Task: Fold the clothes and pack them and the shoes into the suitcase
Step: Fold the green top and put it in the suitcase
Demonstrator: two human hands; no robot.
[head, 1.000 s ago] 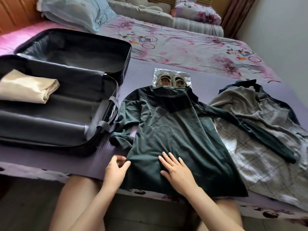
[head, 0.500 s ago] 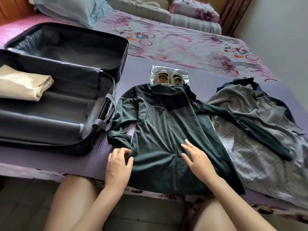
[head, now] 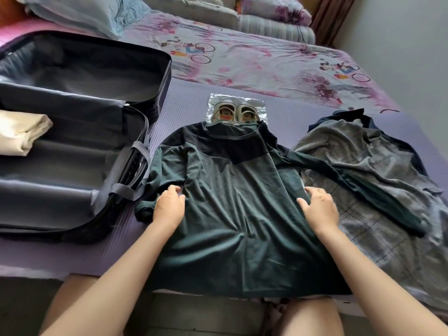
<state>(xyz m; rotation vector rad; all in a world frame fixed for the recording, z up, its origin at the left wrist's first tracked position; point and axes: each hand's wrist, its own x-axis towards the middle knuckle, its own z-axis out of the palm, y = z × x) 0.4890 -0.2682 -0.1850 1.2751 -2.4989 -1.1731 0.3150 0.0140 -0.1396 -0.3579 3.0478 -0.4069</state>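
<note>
A dark green long-sleeved shirt (head: 232, 202) lies spread flat on the purple mat, its hem hanging over the bed's near edge. My left hand (head: 169, 207) rests on the shirt's left side by the bunched sleeve, fingers relaxed. My right hand (head: 320, 209) rests on the shirt's right edge in the same way. The shirt's collar covers part of a pair of shoes (head: 235, 113) in a clear plastic bag. An open dark suitcase (head: 80, 132) lies at the left with a folded cream garment (head: 19, 132) inside. A grey checked garment (head: 363, 190) lies crumpled at the right.
The purple mat (head: 189, 103) covers the near part of a bed with a floral sheet (head: 254, 59). Pillows and a rolled quilt (head: 266, 23) lie at the far end. A wall stands at the right. My bare legs are below the bed's edge.
Both hands have slid apart and farther up the shirt, the left toward its left side, the right toward its right edge. The camera has moved closer.
</note>
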